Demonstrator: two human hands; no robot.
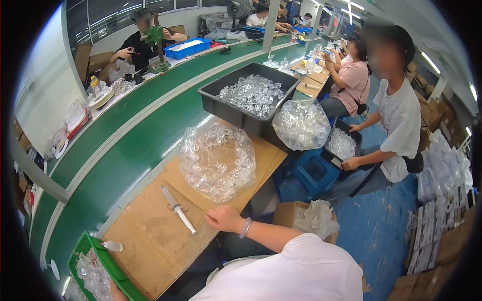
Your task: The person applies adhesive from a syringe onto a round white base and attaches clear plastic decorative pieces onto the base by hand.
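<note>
My right hand [224, 218], with a pale bangle at the wrist, rests at the edge of a brown board [145, 236] with its fingers curled in; nothing shows in it. Just left of it lies a clear syringe [178, 209] with a white plunger. Beyond the hand is a clear plastic bag [217, 163] of transparent parts. At the lower left, a bit of my left hand or forearm [118, 292] shows by the green bin [108, 261], which holds clear plastic pieces; its fingers are hidden. A small white-capped bottle [112, 246] lies by the bin's rim.
Past the bag stands a black crate [241, 116] of clear parts, with another full bag [302, 124] beside it. A person at right holds a black tray [351, 160] over a blue stool [314, 170]. The green conveyor [105, 185] runs along the board's far side.
</note>
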